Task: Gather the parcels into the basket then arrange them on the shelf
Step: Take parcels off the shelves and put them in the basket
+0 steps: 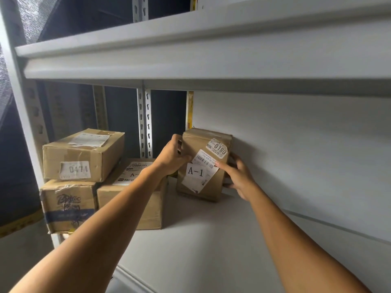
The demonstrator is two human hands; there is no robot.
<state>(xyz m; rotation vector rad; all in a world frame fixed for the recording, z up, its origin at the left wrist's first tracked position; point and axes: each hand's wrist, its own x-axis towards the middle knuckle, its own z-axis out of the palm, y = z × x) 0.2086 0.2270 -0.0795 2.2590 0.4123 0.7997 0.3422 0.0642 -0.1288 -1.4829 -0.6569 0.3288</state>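
parcel (204, 166) upright on shelf (211, 240), labels "A-1", "0180" | left hand (172, 157) and right hand (239, 176) gripping its sides | 9 o'clock: box (82, 154) marked "0474"

Grey metal shelf board (211, 240) carries four brown cardboard parcels. Upright brown cardboard parcel labelled A-1 (204, 163) stands at 12 o'clock, near the back, slightly tilted. Left hand (172, 158) touches its 9 o'clock side, right hand (238, 176) its 3 o'clock side. At 9 to 10 o'clock, a stack: brown cardboard box labelled 0471 (82, 154) on top of two lower ones, the taped brown cardboard box with printed script (68, 205) at far left, the brown cardboard box with a top label (135, 195) just beside it, partly behind the left forearm. Upper grey shelf board (211, 53) overhead.
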